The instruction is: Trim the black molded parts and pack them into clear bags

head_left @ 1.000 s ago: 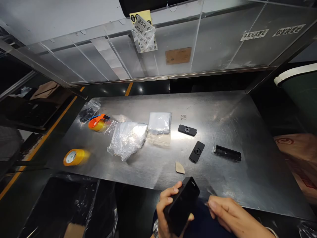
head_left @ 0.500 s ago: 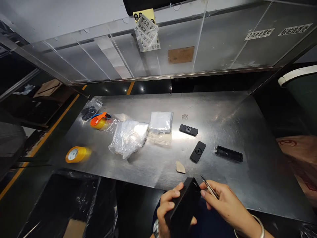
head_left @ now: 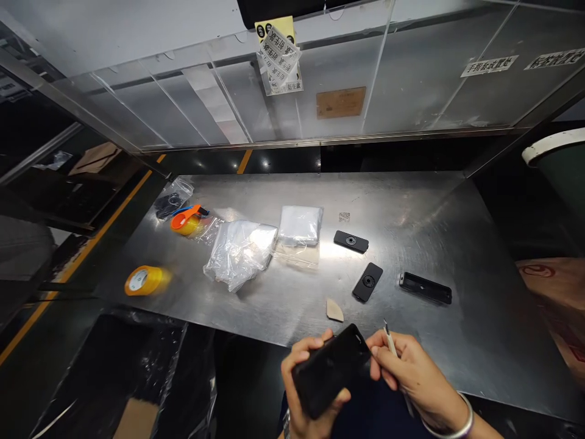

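Observation:
My left hand (head_left: 299,378) grips a black rectangular case (head_left: 329,369) by its sides, fingers on the far edge and thumb at the near one. The case is tilted, with a small slot near its upper right end. My right hand (head_left: 406,366) holds a slim craft knife (head_left: 390,340), its pointed tip up and away from the case. The right thumb and forefinger are pinched at the case's right corner; whether they hold anything else there is hidden. Just beyond the case a beige wedge-shaped piece (head_left: 334,310) lies on the metal table (head_left: 274,311).
Two flat black pieces with round centres (head_left: 351,241) (head_left: 368,281) and an open black shell (head_left: 426,288) lie at right. Clear plastic bags (head_left: 242,253), a bag stack (head_left: 300,224), a yellow tape roll (head_left: 144,280) and an orange tape dispenser (head_left: 185,219) are further left.
The case has turned in my left hand so that its broad face shows more. My right hand stays at its corner, and the knife has swung more upright.

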Demonstrator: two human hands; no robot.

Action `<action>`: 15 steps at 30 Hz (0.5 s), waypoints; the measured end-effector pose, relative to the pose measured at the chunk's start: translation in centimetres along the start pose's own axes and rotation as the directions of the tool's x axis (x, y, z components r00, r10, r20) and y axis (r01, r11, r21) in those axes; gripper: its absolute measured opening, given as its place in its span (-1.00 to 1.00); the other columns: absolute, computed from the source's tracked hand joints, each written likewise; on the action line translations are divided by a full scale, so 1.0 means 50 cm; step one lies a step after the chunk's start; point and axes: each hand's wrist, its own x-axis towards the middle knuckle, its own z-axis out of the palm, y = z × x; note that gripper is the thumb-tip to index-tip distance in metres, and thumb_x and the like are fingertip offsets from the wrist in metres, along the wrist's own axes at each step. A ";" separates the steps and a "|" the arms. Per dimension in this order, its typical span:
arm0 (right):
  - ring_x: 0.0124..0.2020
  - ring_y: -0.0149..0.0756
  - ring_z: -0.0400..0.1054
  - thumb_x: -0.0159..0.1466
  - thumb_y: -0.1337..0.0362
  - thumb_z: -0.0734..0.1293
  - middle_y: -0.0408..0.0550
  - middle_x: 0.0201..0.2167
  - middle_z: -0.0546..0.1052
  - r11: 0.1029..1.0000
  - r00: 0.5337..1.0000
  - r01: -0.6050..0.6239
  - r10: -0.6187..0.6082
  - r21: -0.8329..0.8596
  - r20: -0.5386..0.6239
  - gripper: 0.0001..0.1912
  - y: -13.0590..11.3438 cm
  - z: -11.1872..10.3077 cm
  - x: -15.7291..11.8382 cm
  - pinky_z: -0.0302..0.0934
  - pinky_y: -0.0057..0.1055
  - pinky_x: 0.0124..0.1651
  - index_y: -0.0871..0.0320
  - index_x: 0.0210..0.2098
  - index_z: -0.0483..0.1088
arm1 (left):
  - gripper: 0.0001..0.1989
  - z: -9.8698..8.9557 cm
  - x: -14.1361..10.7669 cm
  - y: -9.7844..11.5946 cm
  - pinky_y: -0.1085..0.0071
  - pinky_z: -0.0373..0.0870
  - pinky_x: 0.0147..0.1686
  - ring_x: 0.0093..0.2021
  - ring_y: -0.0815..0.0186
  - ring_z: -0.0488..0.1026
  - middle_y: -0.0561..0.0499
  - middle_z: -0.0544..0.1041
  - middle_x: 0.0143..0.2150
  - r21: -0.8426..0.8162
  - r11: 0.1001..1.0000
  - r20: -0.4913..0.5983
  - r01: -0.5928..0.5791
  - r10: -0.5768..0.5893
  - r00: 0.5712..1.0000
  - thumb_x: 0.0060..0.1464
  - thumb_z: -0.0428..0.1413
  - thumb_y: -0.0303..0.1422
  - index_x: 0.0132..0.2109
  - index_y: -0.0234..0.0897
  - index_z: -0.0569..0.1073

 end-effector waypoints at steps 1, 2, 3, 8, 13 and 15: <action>-0.68 -0.53 0.15 0.23 0.05 0.10 -0.15 -0.61 0.44 0.999 1.000 0.011 -0.012 -0.038 -0.020 -0.64 0.013 -0.005 0.006 0.02 -0.56 -0.59 0.22 -0.36 0.30 | -0.43 -0.003 0.002 0.003 -0.02 0.38 0.00 0.06 -0.05 0.37 -0.09 0.35 -0.02 -0.041 0.994 -0.016 0.100 -0.101 0.995 -0.10 0.25 -0.27 0.03 -0.14 0.17; -0.67 -0.51 0.17 0.25 0.02 0.08 -0.12 -0.59 0.45 0.996 0.998 0.021 -0.026 -0.091 -0.055 -0.61 0.030 -0.012 0.016 0.04 -0.56 -0.60 0.23 -0.36 0.30 | -0.41 -0.006 0.005 0.005 -0.01 0.37 0.01 0.07 -0.07 0.36 -0.10 0.34 -0.01 -0.078 0.981 -0.031 0.179 -0.181 0.983 -0.12 0.26 -0.27 0.03 -0.14 0.18; -0.67 -0.49 0.20 0.26 0.00 0.07 -0.10 -0.59 0.46 0.988 0.994 0.022 -0.039 -0.155 -0.101 -0.59 0.052 -0.021 0.027 0.06 -0.55 -0.60 0.22 -0.38 0.30 | -0.40 -0.008 0.008 0.007 -0.01 0.36 0.02 0.08 -0.08 0.35 -0.09 0.33 0.00 -0.115 0.966 -0.044 0.231 -0.238 0.970 -0.14 0.27 -0.27 0.03 -0.15 0.19; -0.54 -0.26 0.35 0.24 0.11 0.10 -0.03 -0.55 0.46 0.887 0.917 -0.074 -0.120 -0.457 -0.381 -0.70 0.197 -0.081 0.087 0.19 -0.37 -0.45 0.17 -0.44 0.28 | -0.40 -0.013 0.014 0.001 -0.02 0.28 0.08 0.10 -0.05 0.33 -0.08 0.37 0.01 -0.315 0.887 -0.027 0.337 -0.364 0.931 -0.09 0.24 -0.29 0.08 -0.11 0.17; -0.39 -0.08 0.40 0.18 0.22 0.13 0.09 -0.44 0.46 0.728 0.873 -0.196 -0.176 -0.657 -0.456 -0.76 0.330 -0.125 0.124 0.23 -0.22 -0.31 0.21 -0.39 0.36 | -0.42 -0.014 0.018 0.005 0.05 0.19 0.14 0.05 0.10 0.38 -0.06 0.45 -0.01 -0.482 0.768 -0.040 0.421 -0.500 0.865 -0.04 0.20 -0.37 0.13 -0.10 0.19; -0.38 -0.09 0.39 0.14 0.27 0.18 0.11 -0.45 0.44 0.672 0.863 -0.255 -0.166 -0.695 -0.478 -0.78 0.363 -0.137 0.138 0.24 -0.18 -0.24 0.27 -0.36 0.39 | -0.52 -0.013 0.023 0.014 0.11 0.17 0.15 0.04 0.12 0.38 -0.07 0.47 -0.01 -0.533 0.702 -0.016 0.472 -0.566 0.824 -0.02 0.18 -0.40 0.07 -0.16 0.30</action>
